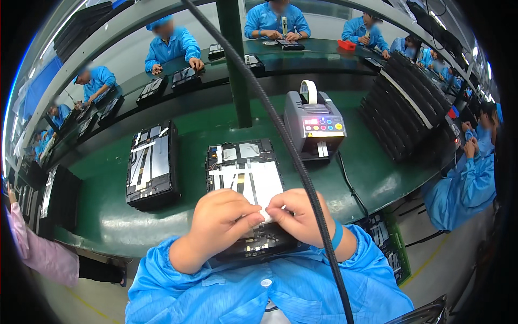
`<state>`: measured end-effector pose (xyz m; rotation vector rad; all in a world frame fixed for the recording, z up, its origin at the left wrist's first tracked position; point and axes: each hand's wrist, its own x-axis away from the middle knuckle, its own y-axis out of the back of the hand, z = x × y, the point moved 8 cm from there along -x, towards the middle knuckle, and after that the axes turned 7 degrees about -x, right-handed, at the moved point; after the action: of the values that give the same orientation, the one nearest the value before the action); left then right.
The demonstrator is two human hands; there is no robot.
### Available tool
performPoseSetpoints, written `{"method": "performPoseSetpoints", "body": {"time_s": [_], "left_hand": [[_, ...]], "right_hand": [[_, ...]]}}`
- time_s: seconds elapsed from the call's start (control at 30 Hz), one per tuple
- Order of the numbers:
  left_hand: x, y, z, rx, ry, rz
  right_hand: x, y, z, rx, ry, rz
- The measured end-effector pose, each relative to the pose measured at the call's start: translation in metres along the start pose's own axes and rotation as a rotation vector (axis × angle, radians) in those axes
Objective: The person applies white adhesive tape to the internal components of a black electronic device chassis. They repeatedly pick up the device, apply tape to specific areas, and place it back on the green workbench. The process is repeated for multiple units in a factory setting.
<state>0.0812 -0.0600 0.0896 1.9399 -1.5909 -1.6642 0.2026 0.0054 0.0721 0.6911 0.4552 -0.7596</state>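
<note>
An opened tablet-like device (272,175) lies in front of me, its inside up, with a silvery-white battery, circuit parts and white tape strips. Over its near half, my left hand (222,218) and my right hand (298,215) meet almost fingertip to fingertip. Both pinch a small piece of white tape (264,217) between thumbs and forefingers. The tape lies close above the battery's lower part; whether it touches is hidden. A blue band (338,235) circles my right wrist.
A grey tape dispenser (315,121) with a white roll stands behind my right hand. To the left sits a stack of similar devices (152,164). Black trays (402,108) are piled at right, and a green crate (396,243) is below. Co-workers sit across the conveyor.
</note>
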Motion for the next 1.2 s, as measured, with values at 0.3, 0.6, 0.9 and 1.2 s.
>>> {"method": "performPoseSetpoints", "body": {"time_s": [0.3,0.6,0.9,1.2], "left_hand": [[-0.075,-0.036,0.133,-0.533,0.251,0.295],[-0.041,-0.039,0.146,-0.425,0.490,0.526],[-0.012,0.014,0.114,-0.442,0.524,0.379],[0.006,0.005,0.119,-0.423,0.447,0.322]], "right_hand": [[0.053,-0.009,-0.117,-0.692,-0.466,-0.318],[0.066,-0.060,-0.091,-0.871,-0.538,-0.102],[0.067,-0.084,-0.041,-0.534,-0.447,0.284],[0.060,-0.073,-0.044,-0.465,-0.552,0.143]]}}
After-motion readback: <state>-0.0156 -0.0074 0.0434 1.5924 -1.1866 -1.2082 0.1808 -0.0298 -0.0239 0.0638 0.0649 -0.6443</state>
